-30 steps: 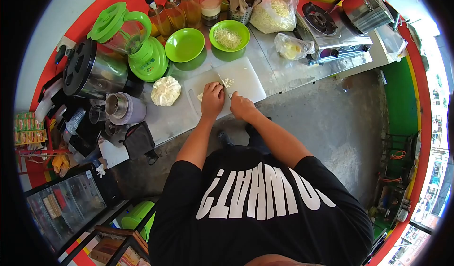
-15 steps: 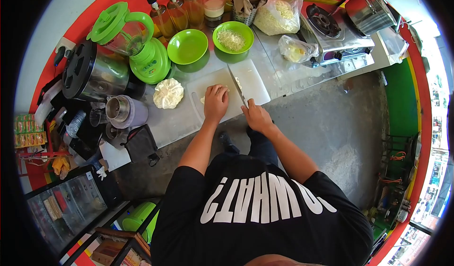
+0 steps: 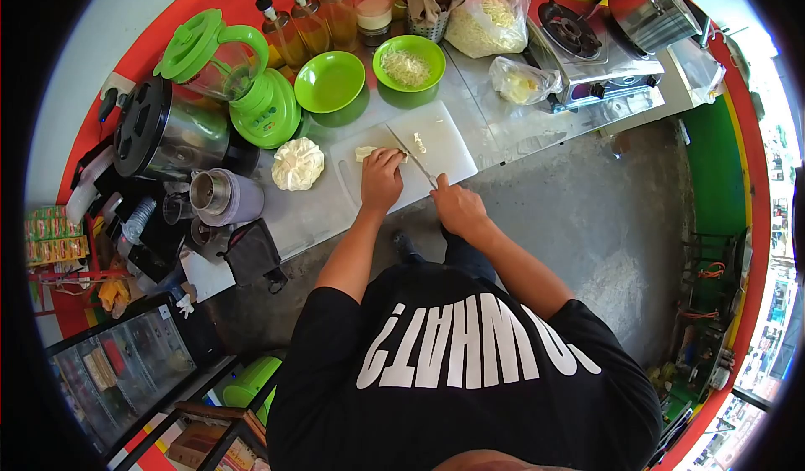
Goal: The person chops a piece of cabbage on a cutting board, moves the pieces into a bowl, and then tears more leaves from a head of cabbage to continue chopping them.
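Note:
On a white cutting board (image 3: 449, 140), my left hand (image 3: 382, 179) presses with curled fingers on a pale cabbage piece (image 3: 364, 152). My right hand (image 3: 459, 207) is closed round the handle of a knife (image 3: 412, 153), whose blade lies slanting across the board beside my left fingertips. Thin pale shreds (image 3: 420, 142) lie to the right of the blade. A pale cabbage head (image 3: 298, 164) sits left of the board. Behind the board stand an empty green bowl (image 3: 329, 82) and a green bowl (image 3: 409, 63) holding pale shreds.
A green blender (image 3: 265, 109) and a metal cup (image 3: 211, 193) stand at left. Bottles (image 3: 303, 20) line the back. Bags (image 3: 488, 20) of pale food sit near a gas stove (image 3: 587, 48) with a pot (image 3: 654, 14) at right. A dark pouch (image 3: 253, 253) hangs at the front edge.
The knife blade has swung left toward my left hand, away from the shreds. More of the cabbage piece shows behind my left fingers. My right hand has moved slightly left.

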Demonstrator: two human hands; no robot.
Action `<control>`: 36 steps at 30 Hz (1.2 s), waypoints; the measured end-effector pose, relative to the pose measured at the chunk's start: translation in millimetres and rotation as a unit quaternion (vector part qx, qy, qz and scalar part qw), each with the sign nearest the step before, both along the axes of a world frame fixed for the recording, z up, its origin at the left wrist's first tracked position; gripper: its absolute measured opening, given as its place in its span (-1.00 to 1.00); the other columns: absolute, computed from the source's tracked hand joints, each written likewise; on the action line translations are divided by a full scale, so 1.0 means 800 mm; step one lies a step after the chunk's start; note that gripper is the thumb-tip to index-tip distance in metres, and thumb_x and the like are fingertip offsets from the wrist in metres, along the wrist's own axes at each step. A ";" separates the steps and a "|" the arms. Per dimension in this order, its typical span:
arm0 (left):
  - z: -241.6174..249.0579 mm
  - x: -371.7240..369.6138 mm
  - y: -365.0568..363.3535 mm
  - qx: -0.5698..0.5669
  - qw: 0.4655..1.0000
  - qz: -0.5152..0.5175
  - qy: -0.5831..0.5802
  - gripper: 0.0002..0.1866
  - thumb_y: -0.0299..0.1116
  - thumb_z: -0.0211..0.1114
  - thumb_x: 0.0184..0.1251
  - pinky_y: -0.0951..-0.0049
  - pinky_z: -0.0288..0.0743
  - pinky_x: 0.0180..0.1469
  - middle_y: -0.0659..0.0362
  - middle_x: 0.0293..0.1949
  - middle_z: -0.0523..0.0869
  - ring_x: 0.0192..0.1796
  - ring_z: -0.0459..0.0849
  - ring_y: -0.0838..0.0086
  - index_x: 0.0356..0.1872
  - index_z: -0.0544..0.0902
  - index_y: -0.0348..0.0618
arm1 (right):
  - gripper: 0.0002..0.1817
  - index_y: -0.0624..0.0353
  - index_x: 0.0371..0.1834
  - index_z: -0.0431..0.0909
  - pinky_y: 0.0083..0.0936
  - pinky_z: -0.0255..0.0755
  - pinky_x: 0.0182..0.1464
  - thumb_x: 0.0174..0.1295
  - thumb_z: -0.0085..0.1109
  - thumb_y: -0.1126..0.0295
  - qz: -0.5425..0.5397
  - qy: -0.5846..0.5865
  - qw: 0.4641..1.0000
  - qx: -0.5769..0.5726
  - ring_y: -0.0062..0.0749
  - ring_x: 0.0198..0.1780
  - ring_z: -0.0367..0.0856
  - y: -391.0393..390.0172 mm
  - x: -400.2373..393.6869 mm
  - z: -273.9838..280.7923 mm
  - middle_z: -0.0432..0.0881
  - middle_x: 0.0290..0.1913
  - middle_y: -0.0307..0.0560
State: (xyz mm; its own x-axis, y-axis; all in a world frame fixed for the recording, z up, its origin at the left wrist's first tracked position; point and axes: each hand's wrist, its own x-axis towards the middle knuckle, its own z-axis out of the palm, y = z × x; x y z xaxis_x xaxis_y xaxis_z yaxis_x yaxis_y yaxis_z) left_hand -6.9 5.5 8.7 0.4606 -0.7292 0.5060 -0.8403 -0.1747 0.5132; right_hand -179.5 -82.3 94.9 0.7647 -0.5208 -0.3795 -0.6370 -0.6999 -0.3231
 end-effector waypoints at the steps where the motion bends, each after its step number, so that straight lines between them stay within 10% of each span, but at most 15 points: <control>1: -0.001 0.000 -0.001 0.000 1.000 -0.001 -0.001 -0.75 -0.64 0.29 0.16 0.14 0.52 0.19 0.10 -0.01 0.76 0.12 0.66 0.11 -0.13 0.75 -0.25 | -0.66 0.26 0.04 0.32 0.08 0.63 -0.12 0.59 -0.05 0.15 -0.001 -0.001 1.000 0.000 0.25 -0.18 0.78 0.003 -0.002 -0.012 0.76 -0.28 0.31; 9: -0.001 -0.003 -0.001 -0.003 0.999 0.015 0.044 -0.77 -0.62 0.29 0.17 0.22 0.60 0.08 0.12 -0.03 0.72 0.08 0.68 0.18 -0.15 0.75 -0.23 | -0.78 0.34 0.04 0.32 -0.01 0.68 -0.04 0.41 -0.06 0.47 -0.002 0.002 1.000 0.012 0.23 -0.10 0.80 -0.002 0.027 -0.038 0.75 -0.23 0.39; 36: 0.002 -0.003 -0.005 0.006 0.999 0.020 0.047 -0.80 -0.55 0.31 0.22 0.19 0.58 0.12 0.10 -0.02 0.73 0.11 0.66 0.12 -0.13 0.73 -0.21 | -0.65 0.38 0.11 0.29 -0.10 0.69 0.00 0.35 0.12 0.49 0.020 0.056 0.998 0.039 0.16 -0.05 0.81 -0.016 0.047 -0.017 0.76 -0.12 0.36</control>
State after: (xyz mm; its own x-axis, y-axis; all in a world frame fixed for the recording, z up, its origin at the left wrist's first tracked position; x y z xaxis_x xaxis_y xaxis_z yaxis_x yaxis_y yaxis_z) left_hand -8.9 1.8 10.3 0.5356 -0.7149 0.4495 -0.7801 -0.2149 0.5876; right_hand -142.1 -94.8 81.1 0.7352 -0.4565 -0.5010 -0.6439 -0.7013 -0.3058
